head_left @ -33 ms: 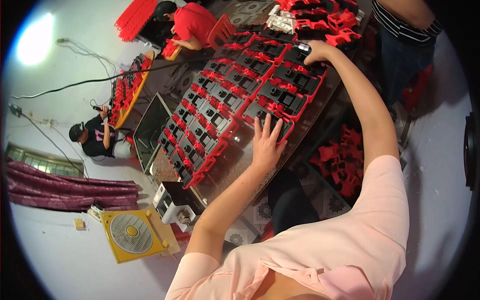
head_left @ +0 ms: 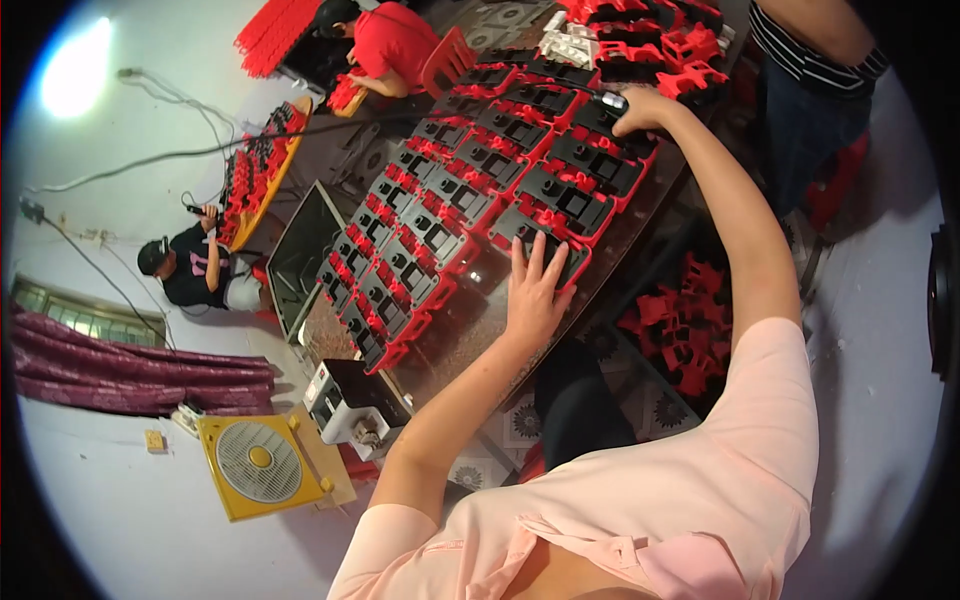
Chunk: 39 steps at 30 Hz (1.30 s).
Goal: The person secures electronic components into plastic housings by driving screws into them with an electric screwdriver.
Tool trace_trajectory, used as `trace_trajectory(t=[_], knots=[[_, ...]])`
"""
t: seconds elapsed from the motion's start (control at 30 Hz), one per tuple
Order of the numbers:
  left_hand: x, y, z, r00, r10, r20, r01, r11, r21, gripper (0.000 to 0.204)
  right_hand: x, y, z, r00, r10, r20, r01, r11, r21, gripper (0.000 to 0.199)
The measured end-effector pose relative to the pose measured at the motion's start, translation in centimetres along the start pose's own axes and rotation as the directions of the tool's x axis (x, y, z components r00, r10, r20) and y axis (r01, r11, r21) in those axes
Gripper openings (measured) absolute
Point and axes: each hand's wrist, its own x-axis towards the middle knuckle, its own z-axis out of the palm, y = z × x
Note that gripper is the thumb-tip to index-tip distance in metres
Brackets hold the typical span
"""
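Note:
My left hand (head_left: 537, 292) lies with fingers spread on the nearest red and black plastic assembly (head_left: 583, 262), at the near corner of a large array. Farther off, at the array's far right, my right hand (head_left: 645, 108) is wrapped round a dark corded tool with a pale end (head_left: 612, 101), which looks like an electric screwdriver. Its black cord (head_left: 330, 128) runs across the view to the left wall. Below the tool sit more black plates in red frames (head_left: 582, 160). The tool's tip is too small to make out.
Loose red parts (head_left: 685, 325) lie in a dark container below the table's right side. White parts (head_left: 568, 45) and red frames are piled at the far end. A yellow fan (head_left: 258, 460) stands left. One person (head_left: 195, 265) sits left, another (head_left: 390, 45) far off; a third (head_left: 815, 90) stands right.
The whole view has shifted slightly. My right hand and the tool sit a touch farther right and lower; my left hand stays on the same assembly.

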Motion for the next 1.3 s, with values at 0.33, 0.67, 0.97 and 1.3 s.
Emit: trace_trajectory(t=[0.33,0.67,0.97,1.3], knots=[[-14.5,0.4,-6.2,0.994,-0.107,0.030,0.105,0.994,0.043,0.074,-11.9,-9.9,5.4,0.956,-0.037,0.291,0.003,0.993,0.119,0.047],[-20.0,-4.7,-10.9,0.974,-0.213,-0.082,0.227,0.938,0.263,0.069,-12.4,-17.1,13.8,0.971,-0.132,-0.199,0.140,0.990,0.025,0.066],[-25.5,-5.4,-14.4,0.980,-0.170,-0.103,0.190,0.951,0.242,0.046,-25.9,-26.4,12.8,0.971,-0.232,0.052,0.155,0.784,0.601,0.039],[-29.3,-7.1,-16.9,0.880,-0.459,-0.123,0.457,0.888,-0.044,0.065,-32.8,-34.4,20.3,0.943,-0.332,-0.005,0.195,0.543,0.817,0.033]])
